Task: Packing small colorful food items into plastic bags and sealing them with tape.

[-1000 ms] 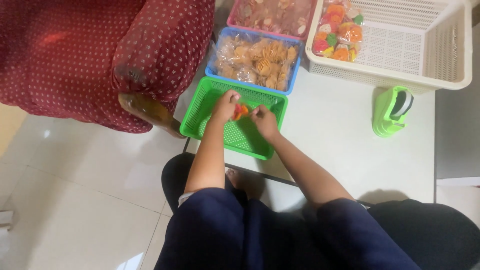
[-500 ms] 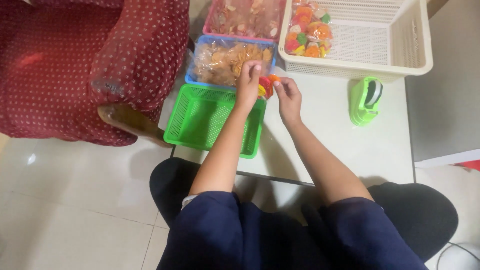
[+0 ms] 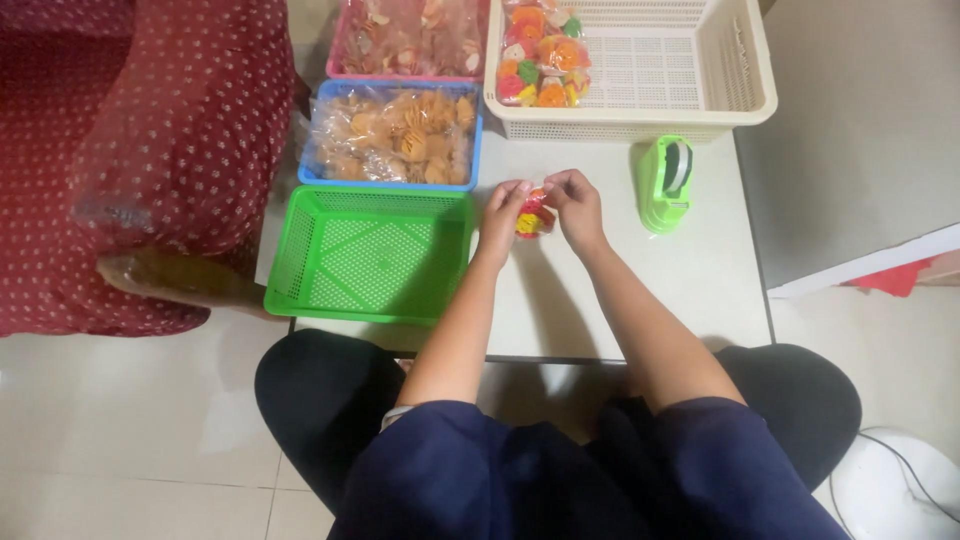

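I cannot make out exactly what the small packet [image 3: 534, 212] is: it looks like a clear wrapper with red, yellow and green pieces inside, and both hands cover its edges. My left hand [image 3: 503, 212] and right hand [image 3: 574, 203] meet over the white bench [image 3: 700, 290], forearms stretched forward from my lap, wrists low. The fingers [image 3: 520, 190] of both hands are curled in and pinch the packet from its 2 sides, holding it just above the bench top.

Just left of the fingers lies an empty green basket [image 3: 370, 256], its mesh floor bare. Beyond it, up and left of the fingers, a blue tray [image 3: 392, 135] holds a clear bag of pale orange snacks, and farther on a pink tray [image 3: 408, 40] with a similar bag is cut off by the top edge. Ahead of the fingers stands a cream basket [image 3: 660, 70] with a heap of bright packets [image 3: 538, 55] in its left corner. Just right of the fingers sits a green tape dispenser [image 3: 667, 184]. A red dotted cloth [image 3: 150, 130] fills the far left.
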